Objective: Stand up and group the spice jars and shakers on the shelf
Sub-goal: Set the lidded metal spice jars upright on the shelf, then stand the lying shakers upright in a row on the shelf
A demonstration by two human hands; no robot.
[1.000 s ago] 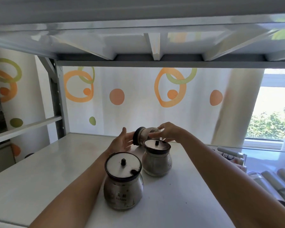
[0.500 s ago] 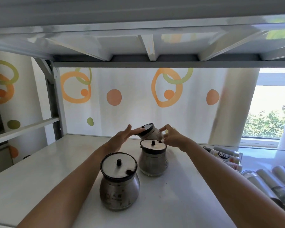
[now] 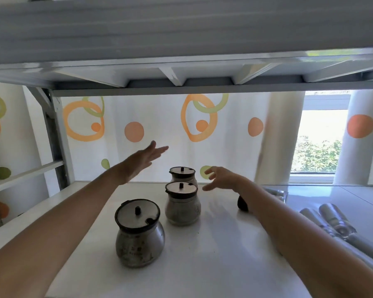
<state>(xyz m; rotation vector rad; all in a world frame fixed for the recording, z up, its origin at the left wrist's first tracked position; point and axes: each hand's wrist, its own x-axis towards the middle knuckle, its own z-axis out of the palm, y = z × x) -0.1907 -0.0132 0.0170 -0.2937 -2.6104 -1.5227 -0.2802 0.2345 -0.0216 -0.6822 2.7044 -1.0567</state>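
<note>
Held nothing: left grip point(image 3: 145, 159) and right grip point(image 3: 221, 179) spread open above three upright jars point(image 3: 182, 203); probably needed fallen shakers point(image 3: 332, 222) next.

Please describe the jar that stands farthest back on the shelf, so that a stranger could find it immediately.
On the white shelf, three round metal jars with dark-rimmed lids stand in a line running away from the camera. The farthest jar stands upright just behind the middle jar, which partly hides it, near the dotted curtain.
</note>
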